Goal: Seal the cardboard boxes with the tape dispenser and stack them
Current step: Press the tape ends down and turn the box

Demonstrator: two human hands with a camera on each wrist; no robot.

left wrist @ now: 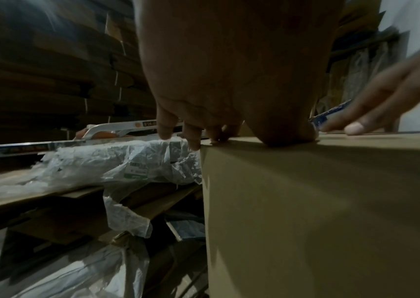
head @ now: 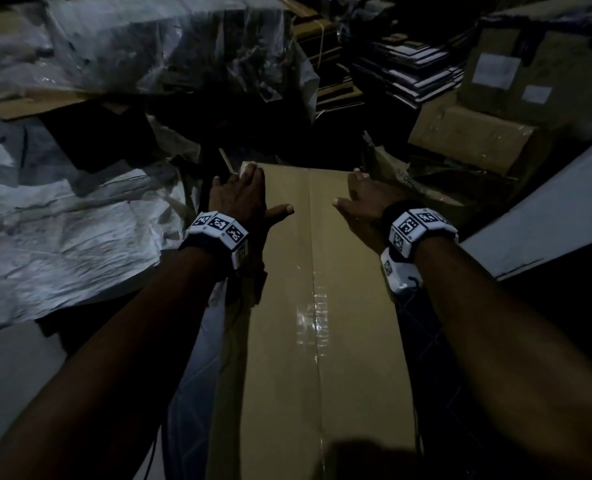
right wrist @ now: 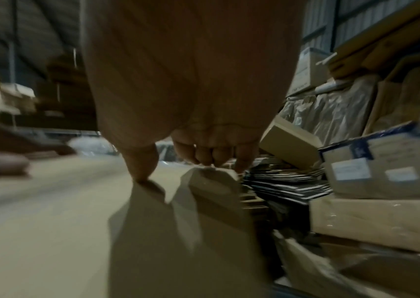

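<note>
A long brown cardboard box point(head: 280, 341) lies lengthwise in front of me, with clear tape point(head: 317, 306) shining along its closed top seam. My left hand point(head: 249, 192) rests on the far left corner, fingers along the edge and tips hanging over the side point(left wrist: 193, 141), thumb spread on the top. My right hand point(head: 356, 195) is at the far right corner, thumb pressed on the top and fingers curled over the corner point(right wrist: 213, 159). The box side point(left wrist: 305, 211) is plain. I see no tape dispenser clearly.
Crumpled plastic sheeting point(head: 62, 220) over flat cardboard lies to the left. Stacked cartons point(head: 488, 133) and flat packs point(head: 408, 71) crowd the back right. A pale panel point(head: 547, 209) runs along the right. A blue object point(left wrist: 331, 115) shows beyond the box.
</note>
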